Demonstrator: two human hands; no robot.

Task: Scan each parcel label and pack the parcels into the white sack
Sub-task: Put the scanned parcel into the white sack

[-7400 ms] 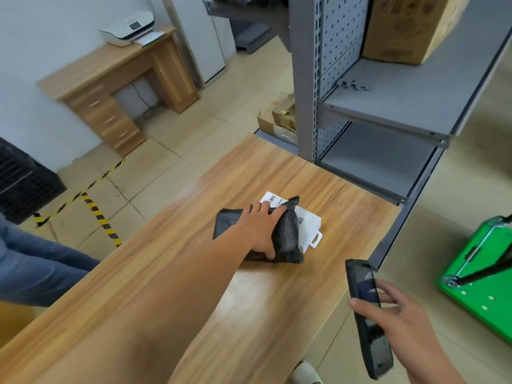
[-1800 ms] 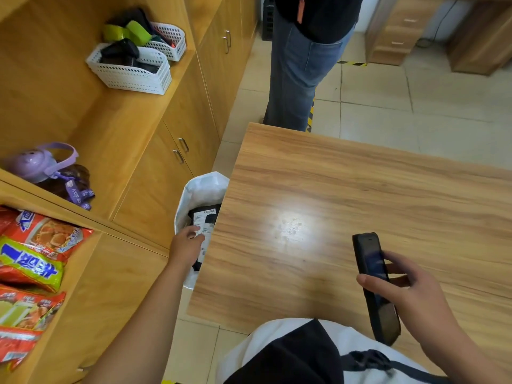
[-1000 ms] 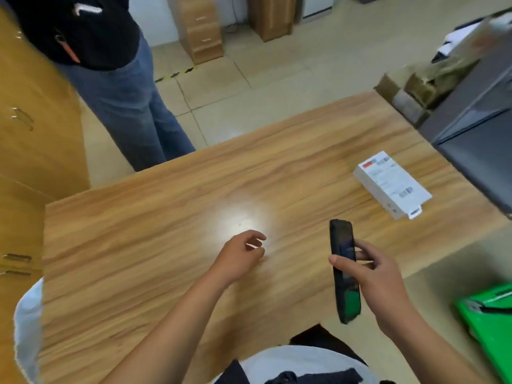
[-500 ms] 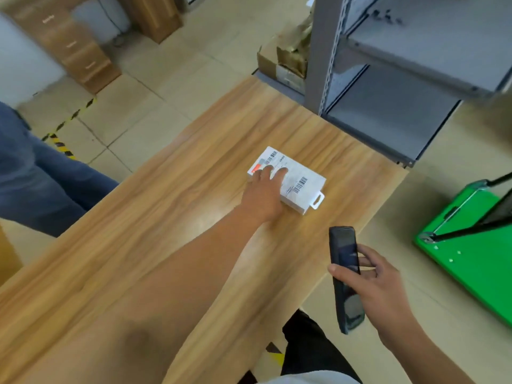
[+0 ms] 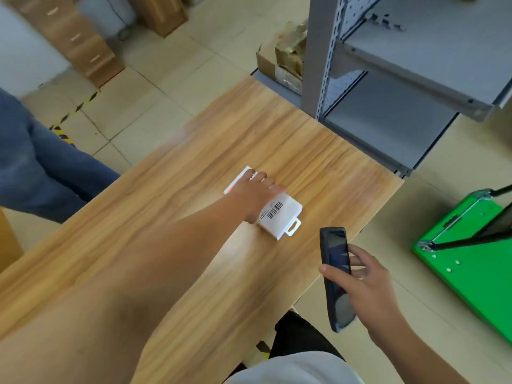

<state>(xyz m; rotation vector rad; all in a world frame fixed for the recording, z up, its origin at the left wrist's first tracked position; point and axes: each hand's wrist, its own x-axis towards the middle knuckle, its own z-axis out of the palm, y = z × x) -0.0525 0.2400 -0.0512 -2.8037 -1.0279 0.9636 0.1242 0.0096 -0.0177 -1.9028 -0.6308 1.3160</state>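
Note:
A small white box parcel (image 5: 279,217) with a barcode label and a hang tab lies on the wooden table (image 5: 171,206) near its right end. My left hand (image 5: 255,192) lies flat on top of the box, its fingers spread over the far half of the label. My right hand (image 5: 363,278) holds a black handheld scanner (image 5: 333,273) upright just off the table's near right edge, a little below and right of the box. The white sack is out of view.
A grey metal shelf rack (image 5: 388,79) stands past the table's far right corner, with cardboard boxes (image 5: 285,59) on the floor beside it. A green trolley (image 5: 471,256) is on the floor at right. A person in jeans (image 5: 36,162) stands at left.
My left hand put the black parcel into the sack, came back across the table and settled on the white box. In the last half second it slid further over the label.

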